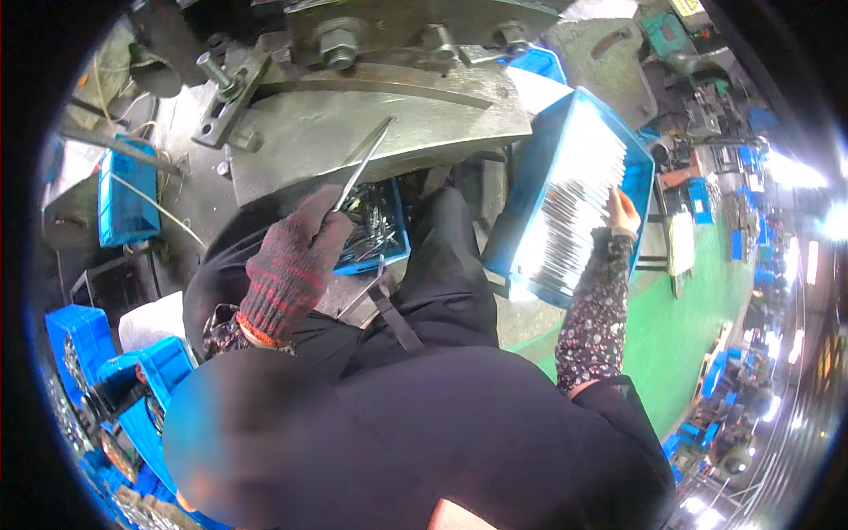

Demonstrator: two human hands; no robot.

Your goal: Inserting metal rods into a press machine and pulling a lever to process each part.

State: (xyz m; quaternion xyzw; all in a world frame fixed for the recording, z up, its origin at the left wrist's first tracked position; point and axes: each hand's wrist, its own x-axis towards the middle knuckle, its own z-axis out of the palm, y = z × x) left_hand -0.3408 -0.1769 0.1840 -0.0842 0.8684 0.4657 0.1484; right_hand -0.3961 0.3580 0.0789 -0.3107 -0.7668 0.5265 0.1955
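My left hand (pixel 296 261), in a dark red and grey knitted glove, is closed around a thin, bright metal rod (pixel 365 162). The rod slants up and right, its tip over the grey steel machine table (pixel 309 128). At my right, a blue bin (pixel 511 212) holds a dense stack of shiny, thin metal strips (pixel 565 234); glare washes out its upper part. My bare right hand (pixel 624 212) reaches over the bin's right side, fingers bent together at the strip ends. The fingertips are partly hidden there. Patterned sleeves cover both forearms.
Below the machine table, a blue bin (pixel 402 231) with loose metal pieces stands by my legs. Large bolts (pixel 338 46) and a clamp (pixel 225 97) are on the machine. More blue bins (pixel 128 194) stand at left. Green floor (pixel 685 309) stretches away at right.
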